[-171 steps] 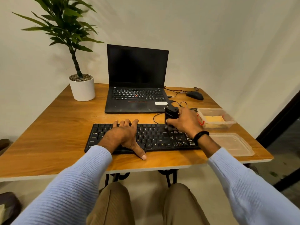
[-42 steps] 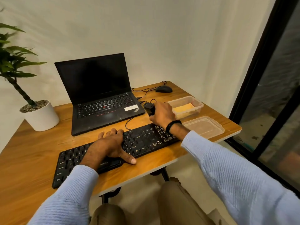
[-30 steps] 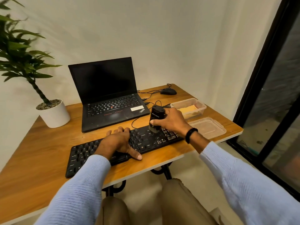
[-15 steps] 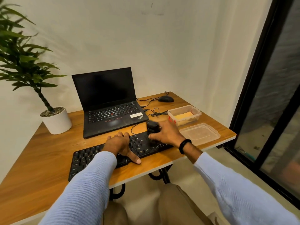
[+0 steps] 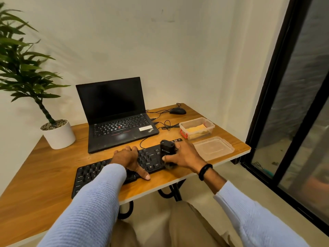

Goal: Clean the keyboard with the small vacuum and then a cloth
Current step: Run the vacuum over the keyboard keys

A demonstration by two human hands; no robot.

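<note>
Two hands: on my keyboard by the table's front edge.
Left hand: flat and loose, stops sliding.
Right hand: grips small vacuum, nose on keys.

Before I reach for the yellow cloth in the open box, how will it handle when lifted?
The cloth lies flat in the box, so it is probably soft and floppy, draping when pinched. It fits inside that small box, so it is likely light. The box is thin clear plastic, lid off beside it; it may slide or lift along unless steadied.
</note>
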